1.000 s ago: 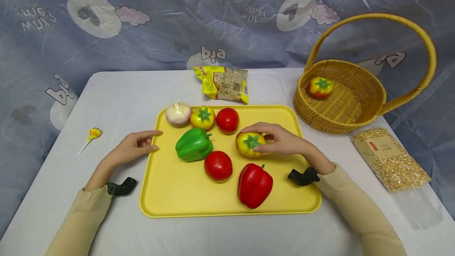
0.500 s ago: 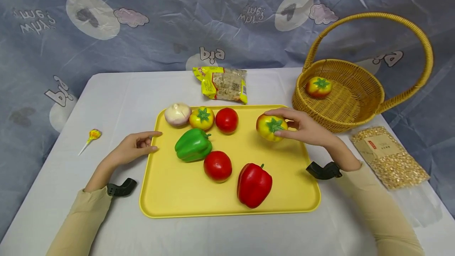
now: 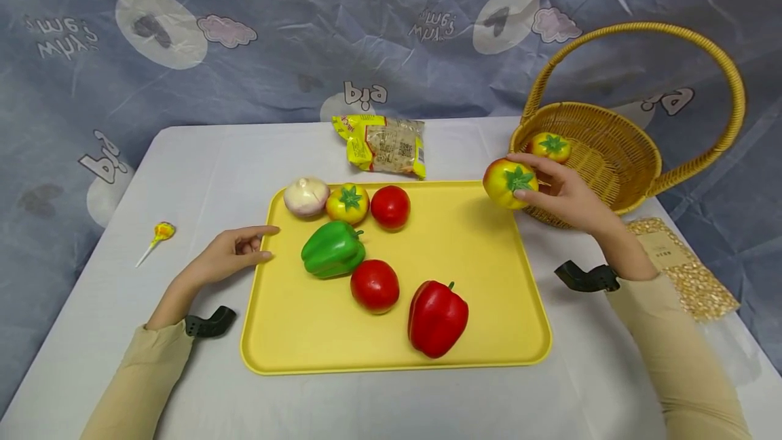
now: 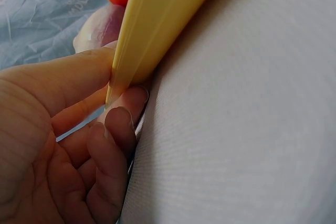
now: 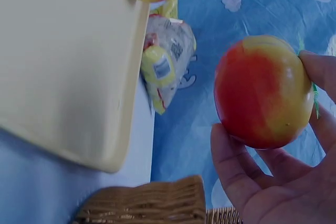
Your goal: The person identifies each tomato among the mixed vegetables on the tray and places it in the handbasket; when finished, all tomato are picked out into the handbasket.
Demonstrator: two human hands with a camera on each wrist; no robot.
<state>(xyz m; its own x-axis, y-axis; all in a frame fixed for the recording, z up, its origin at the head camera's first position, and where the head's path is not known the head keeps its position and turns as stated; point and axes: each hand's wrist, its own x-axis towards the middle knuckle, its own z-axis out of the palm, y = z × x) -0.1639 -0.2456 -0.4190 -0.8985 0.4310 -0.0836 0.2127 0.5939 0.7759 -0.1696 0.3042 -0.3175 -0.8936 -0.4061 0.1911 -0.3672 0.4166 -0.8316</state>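
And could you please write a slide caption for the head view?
Right hand holding a yellow-red fruit near a wicker basket; left hand touching a yellow tray.

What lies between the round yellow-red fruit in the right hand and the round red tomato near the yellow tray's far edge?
In the head view, only bare tray shows between the fruit and the tomato.

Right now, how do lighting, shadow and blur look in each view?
Head: evenly lit, crisp; left wrist: dim, white tablecloth blurred toward the lower right; right wrist: bluish cast, yellow tray washed pale with a soft shadow, glints on the held yellow-red fruit.
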